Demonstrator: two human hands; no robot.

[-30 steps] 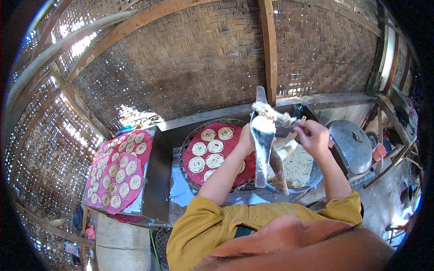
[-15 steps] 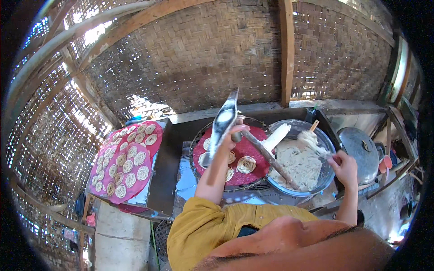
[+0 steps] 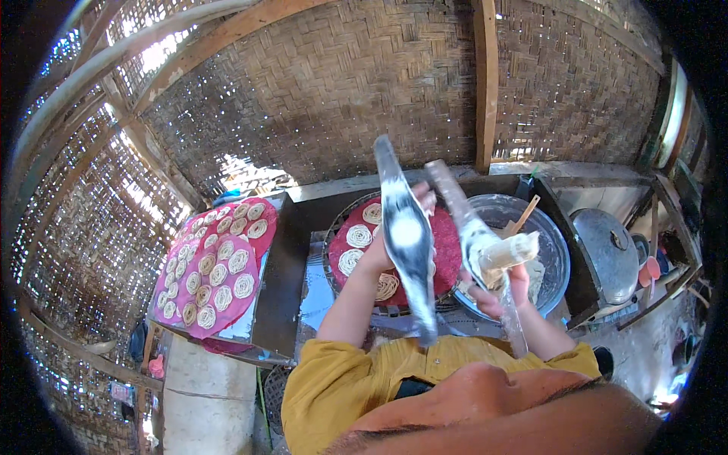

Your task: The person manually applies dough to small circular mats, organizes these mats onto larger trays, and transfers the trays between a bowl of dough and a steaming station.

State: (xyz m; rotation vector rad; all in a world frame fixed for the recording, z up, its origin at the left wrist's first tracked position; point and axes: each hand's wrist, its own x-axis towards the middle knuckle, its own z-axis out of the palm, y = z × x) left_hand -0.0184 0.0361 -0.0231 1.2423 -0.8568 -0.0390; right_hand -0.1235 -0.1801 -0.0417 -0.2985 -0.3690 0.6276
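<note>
Woven wall (image 3: 318,98) across twelve o'clock; round tray (image 3: 447,246) lined in pink near centre; blue-rimmed basin (image 3: 561,250) at three o'clock; long round-bellied tool (image 3: 406,231) at centre, grasped from behind by the left hand (image 3: 377,254); cylinder-bearing tool (image 3: 473,231) toward four o'clock, gripped by the right hand (image 3: 519,285); pale coils (image 3: 358,236) on the tray

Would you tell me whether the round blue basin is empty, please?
Not empty: pale dough shows inside the basin, partly behind the right hand.

Pale-centred bar (image 3: 407,231) apart from dough-coated cylinder (image 3: 512,252)
</note>
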